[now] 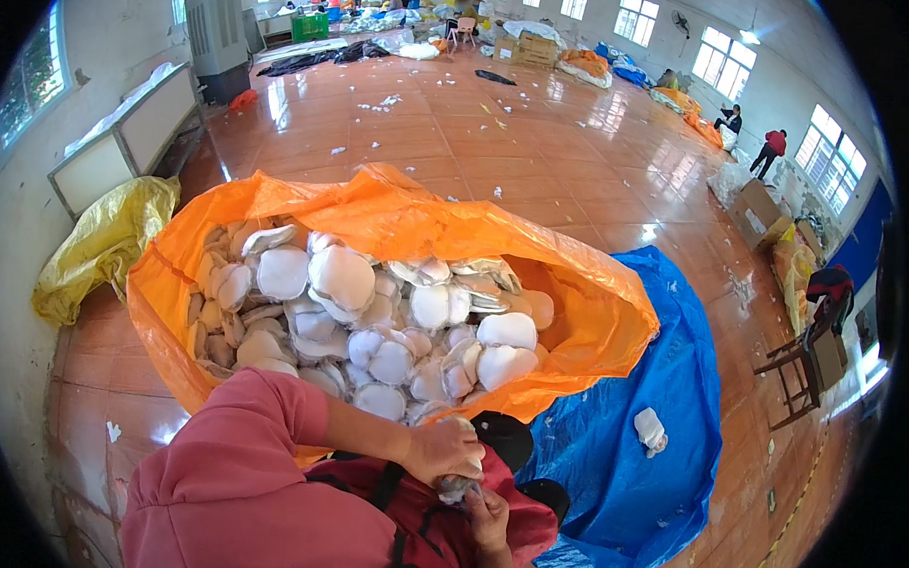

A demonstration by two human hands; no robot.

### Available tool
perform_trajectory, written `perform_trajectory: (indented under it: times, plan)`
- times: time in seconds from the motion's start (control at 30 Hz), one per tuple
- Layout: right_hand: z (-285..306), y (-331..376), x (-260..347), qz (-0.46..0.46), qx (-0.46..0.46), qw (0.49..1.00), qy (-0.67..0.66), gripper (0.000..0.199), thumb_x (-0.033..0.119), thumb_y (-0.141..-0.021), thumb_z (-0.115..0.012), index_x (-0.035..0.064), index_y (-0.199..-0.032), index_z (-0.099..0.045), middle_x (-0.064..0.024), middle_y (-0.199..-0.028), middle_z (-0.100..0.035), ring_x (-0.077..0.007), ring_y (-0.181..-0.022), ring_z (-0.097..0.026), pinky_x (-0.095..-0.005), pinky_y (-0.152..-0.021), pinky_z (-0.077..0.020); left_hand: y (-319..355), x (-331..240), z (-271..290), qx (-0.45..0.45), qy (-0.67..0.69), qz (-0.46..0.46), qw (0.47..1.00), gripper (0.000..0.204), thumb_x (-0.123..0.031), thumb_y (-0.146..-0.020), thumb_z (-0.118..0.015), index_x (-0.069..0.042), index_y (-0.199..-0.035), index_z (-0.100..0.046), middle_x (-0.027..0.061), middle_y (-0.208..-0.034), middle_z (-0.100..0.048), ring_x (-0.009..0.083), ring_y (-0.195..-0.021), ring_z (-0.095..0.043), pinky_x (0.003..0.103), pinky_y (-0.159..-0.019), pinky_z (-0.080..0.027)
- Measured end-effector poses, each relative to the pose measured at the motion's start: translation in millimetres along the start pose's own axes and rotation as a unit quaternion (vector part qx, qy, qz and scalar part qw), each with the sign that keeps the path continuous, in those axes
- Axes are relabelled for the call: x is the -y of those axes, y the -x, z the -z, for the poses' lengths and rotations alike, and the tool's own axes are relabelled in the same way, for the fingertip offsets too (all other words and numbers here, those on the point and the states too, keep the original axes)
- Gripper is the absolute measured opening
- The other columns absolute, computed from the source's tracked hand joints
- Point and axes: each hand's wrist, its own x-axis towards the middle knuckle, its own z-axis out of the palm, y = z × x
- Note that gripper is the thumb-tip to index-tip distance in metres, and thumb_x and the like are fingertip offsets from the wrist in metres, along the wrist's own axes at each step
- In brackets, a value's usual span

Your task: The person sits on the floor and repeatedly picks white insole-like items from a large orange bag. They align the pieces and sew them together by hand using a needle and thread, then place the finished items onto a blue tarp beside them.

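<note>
In front of me lies a wide-open orange sack [397,217], filled with many rounded white pads [340,277] with ragged, thin edges. Over my lap, just below the sack's near rim, my left hand [443,451] is closed around a crumpled whitish pad [453,488]; most of it is hidden by my fingers. My right hand [488,518] sits right under it, fingers pinched together at the lower edge of the same pad. Whether those fingers also hold something smaller, such as a thread, is too small to tell.
To the right a blue sheet [635,431] is spread on the floor, with a small white bundle [651,431] on it. A yellow sack [106,242] lies at left beside a white panel bench [129,137]. A wooden chair [807,366] stands far right. Several people sit or stand farther off.
</note>
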Motion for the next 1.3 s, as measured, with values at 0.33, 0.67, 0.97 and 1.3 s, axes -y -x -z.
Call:
perform_trajectory:
  times: [0.33, 0.67, 0.97, 1.3]
  plan:
    - [7.1, 7.8, -4.5, 0.040, -0.005, 0.999, 0.033, 0.028, 0.025, -0.097, -0.060, 0.0065, -0.078, -0.065, 0.0074, -0.069, -0.053, -0.0033, -0.059, -0.041, -0.0211, -0.053, -0.0305, 1.7, 1.5, -6.9, -0.015, 0.019, -0.037, 0.999, 0.043, -0.020, -0.076, -0.066, -0.018, -0.118, -0.058, 0.0073, -0.093, -0.054, 0.0274, -0.091, -0.055, 0.045, -0.071, -0.042]
    - [-15.2, -6.5, 19.4, -0.103, -0.195, 0.945, -0.242, 0.017, 0.015, -0.089, -0.058, 0.0062, -0.075, -0.061, 0.0027, -0.059, -0.052, -0.0046, -0.045, -0.042, -0.0202, -0.039, -0.0292, -1.8, 6.4, 0.0, -0.002, 0.068, -0.141, 0.988, 0.042, -0.013, -0.079, -0.065, 0.004, -0.115, -0.051, 0.0153, -0.087, -0.055, 0.0331, -0.083, -0.056, 0.042, -0.071, -0.046]
    - [36.4, -0.2, 18.7, -0.068, -0.003, 0.997, -0.025, 0.019, 0.023, -0.092, -0.067, 0.0089, -0.081, -0.060, 0.0034, -0.070, -0.056, -0.0053, -0.059, -0.048, -0.0218, -0.052, -0.0385, -14.9, -19.0, 10.4, 0.042, -0.060, -0.117, 0.990, 0.035, -0.022, -0.086, -0.055, 0.004, -0.111, -0.057, 0.0085, -0.086, -0.057, 0.0232, -0.084, -0.057, 0.036, -0.074, -0.046]
    - [33.5, -19.5, -17.1, -0.218, 0.169, 0.956, 0.104, 0.026, 0.023, -0.098, -0.061, -0.0004, -0.110, -0.066, -0.0003, -0.097, -0.065, -0.0089, -0.087, -0.058, -0.0229, -0.076, -0.0468, -7.4, -6.0, 16.4, 0.050, -0.197, -0.257, 0.945, 0.018, -0.025, -0.087, -0.052, -0.010, -0.094, -0.058, 0.0002, -0.082, -0.055, 0.0175, -0.081, -0.055, 0.033, -0.071, -0.040]
